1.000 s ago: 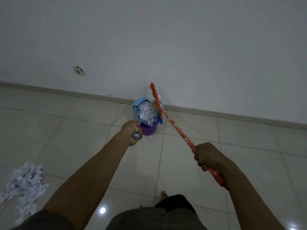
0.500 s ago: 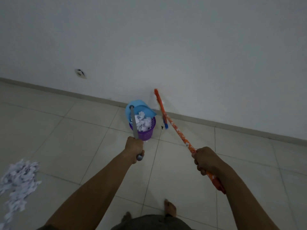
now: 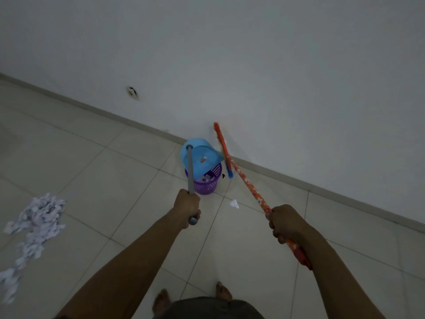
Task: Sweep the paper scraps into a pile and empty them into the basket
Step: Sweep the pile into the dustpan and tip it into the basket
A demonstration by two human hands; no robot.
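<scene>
A purple mesh basket (image 3: 204,185) stands by the wall with white paper scraps showing inside. Over it tilts a blue dustpan (image 3: 200,155) on a grey handle (image 3: 190,171), which my left hand (image 3: 187,208) grips near its end. My right hand (image 3: 284,223) grips the orange patterned broom stick (image 3: 247,184); the broom's orange head (image 3: 222,143) leans up against the wall right of the basket. A single scrap (image 3: 234,203) lies on the floor in front of the basket. A loose pile of paper scraps (image 3: 34,229) spreads on the tiles at far left.
A white wall with a grey skirting (image 3: 299,180) runs diagonally behind the basket. A small round wall fitting (image 3: 132,92) sits left of it. My bare feet (image 3: 222,292) stand on the beige tiles at the bottom edge.
The dustpan has tipped further over the basket and its scraps have dropped in. One scrap now lies on the floor beside the basket. The view has tilted.
</scene>
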